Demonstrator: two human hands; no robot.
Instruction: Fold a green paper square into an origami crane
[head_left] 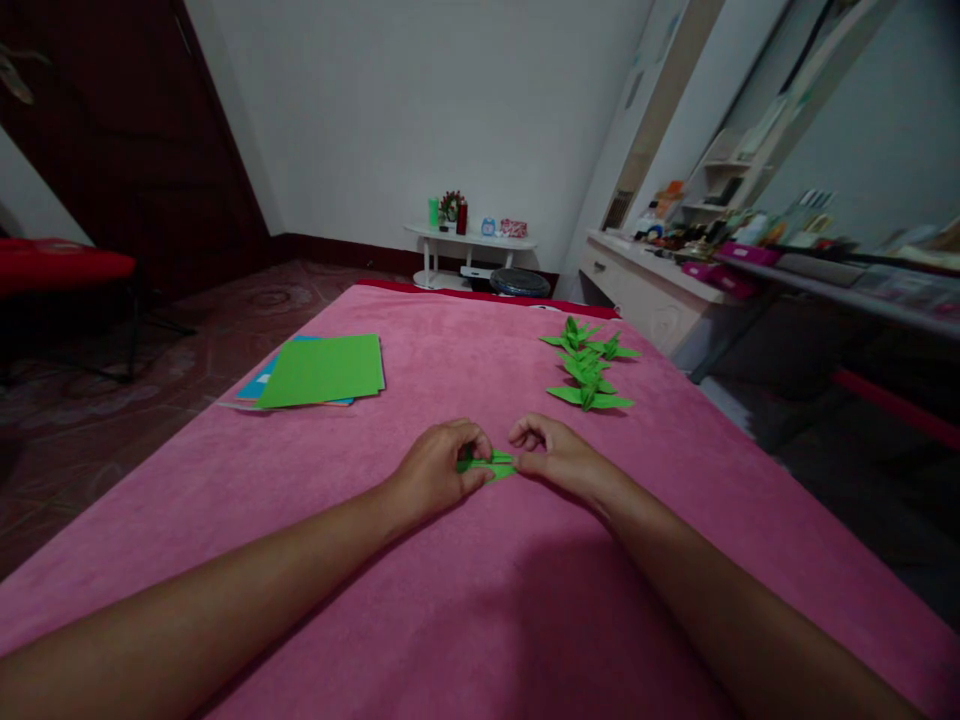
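A small piece of folded green paper [501, 466] lies on the pink cloth between my two hands, its left part hidden under fingers. My left hand [441, 466] is closed on its left end, thumb in front and fingertips bent over the top. From the other side my right hand [556, 456] holds the narrow right tip at the thumb, its other fingers curled above. Beyond my right hand several folded green paper cranes [589, 388] stand in a cluster. Farther to the left is a stack of square paper sheets [322, 370], green on top with blue beneath.
Pink cloth [420, 620] covers the surface under my hands. Past its far edge a small white table [472, 238] bears a plant, a clock and containers. A cluttered dresser [652, 275] stands at the right, a red chair [64, 262] at the left by a dark door [127, 130].
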